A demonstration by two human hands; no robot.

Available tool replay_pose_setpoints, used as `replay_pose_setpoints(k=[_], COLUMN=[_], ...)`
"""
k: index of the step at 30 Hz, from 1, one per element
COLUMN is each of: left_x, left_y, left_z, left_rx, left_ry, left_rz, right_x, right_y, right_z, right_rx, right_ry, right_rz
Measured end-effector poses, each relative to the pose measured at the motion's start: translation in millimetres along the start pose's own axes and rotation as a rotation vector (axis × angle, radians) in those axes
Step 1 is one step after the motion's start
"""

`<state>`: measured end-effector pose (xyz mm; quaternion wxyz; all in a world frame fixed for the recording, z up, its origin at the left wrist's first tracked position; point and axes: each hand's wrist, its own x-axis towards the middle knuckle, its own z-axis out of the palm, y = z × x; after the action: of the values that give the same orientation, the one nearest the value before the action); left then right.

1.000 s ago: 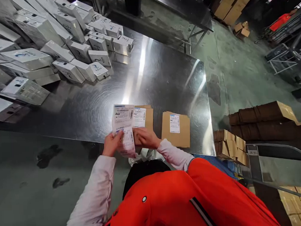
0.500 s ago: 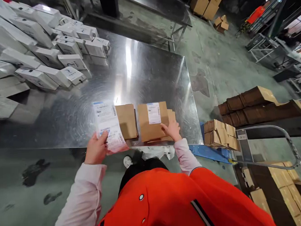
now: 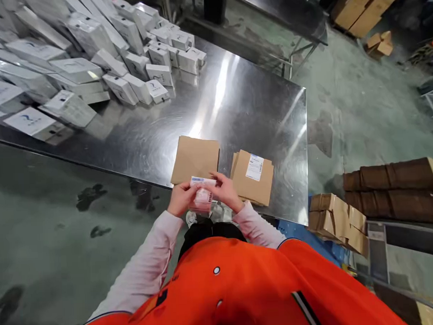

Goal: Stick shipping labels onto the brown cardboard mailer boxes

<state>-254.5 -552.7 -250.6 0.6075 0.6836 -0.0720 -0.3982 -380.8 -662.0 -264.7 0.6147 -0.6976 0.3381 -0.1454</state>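
Observation:
A printed shipping label sheet (image 3: 203,197) is held between both hands at the near edge of the steel table. My left hand (image 3: 181,198) pinches its left side, fingers closed. My right hand (image 3: 225,191) grips its upper right part, thumb and fingertips close to the left ones. Just beyond the hands lies a stack of plain flat brown cardboard mailers (image 3: 195,158). To the right of my right hand is a second stack of cardboard mailers (image 3: 244,173), whose top piece bears a white shipping label (image 3: 255,167).
Many white boxes (image 3: 74,70) crowd the left side of the steel table (image 3: 260,104). Brown cartons (image 3: 337,220) sit on a blue pallet truck (image 3: 324,244) past the right edge. More long cartons (image 3: 395,187) stand beyond. Another table (image 3: 282,8) is at the back.
My right hand has left the right-hand mailer stack and joined my left hand at the label sheet. The sheet has moved right, in front of the plain stack. The view has shifted and turned.

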Motion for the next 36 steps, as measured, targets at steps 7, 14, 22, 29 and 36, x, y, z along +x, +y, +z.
replay_pose_setpoints(k=[7, 14, 22, 29, 36], left_x=[13, 38, 37, -28, 54], left_y=[-30, -55, -67, -87, -30], left_z=[4.1, -18.1, -35.8, -83.8, -96.5], left_rx=[-0.074, -0.157, -0.200, -0.131, 0.259], left_ry=[0.067, -0.134, -0.199, -0.143, 0.132], left_rz=[-0.035, -0.293, -0.436, -0.475, -0.071], right_x=[44, 182, 247, 199, 83], right_y=[-25, -20, 4, 15, 43], right_z=[-6, -3, 4, 33, 42], right_rx=[-0.288, -0.533, -0.696, -0.984, -0.787], right_ry=[-0.107, 0.082, 0.187, -0.100, -0.512], right_rz=[-0.055, -0.025, 0.061, -0.319, -0.485])
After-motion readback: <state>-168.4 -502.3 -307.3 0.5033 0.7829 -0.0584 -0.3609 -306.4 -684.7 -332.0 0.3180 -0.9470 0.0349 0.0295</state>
